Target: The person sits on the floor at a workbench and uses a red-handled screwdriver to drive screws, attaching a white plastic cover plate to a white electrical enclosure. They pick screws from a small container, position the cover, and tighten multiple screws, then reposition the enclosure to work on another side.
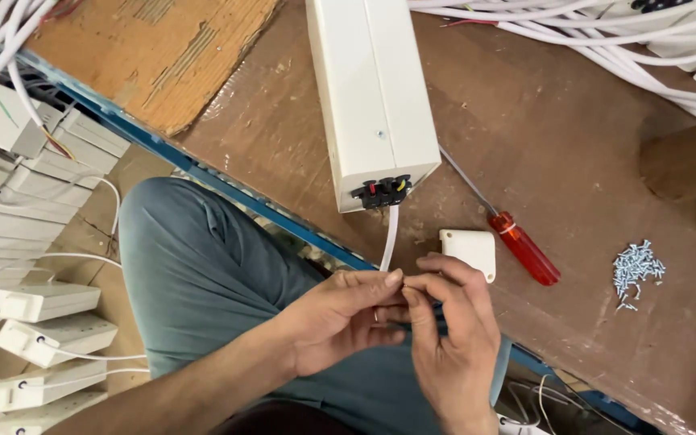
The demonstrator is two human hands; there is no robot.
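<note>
The white cable (389, 238) ran straight down from the cream box (372, 97) on the counter (557, 161) to both hands, left hand (340, 318) and right hand (449, 338) pinching its free end between closed fingers (392, 280).

Red-handled screwdriver (517, 242) beside small white cover (470, 250) on brown table (557, 145). Screw pile (636, 267) further along it. Cable bundle (606, 40) at far edge. Stacked white boxes (38, 338) on the floor.

Left hand (340, 314), right hand (449, 330) — fingertips pinched together.
</note>
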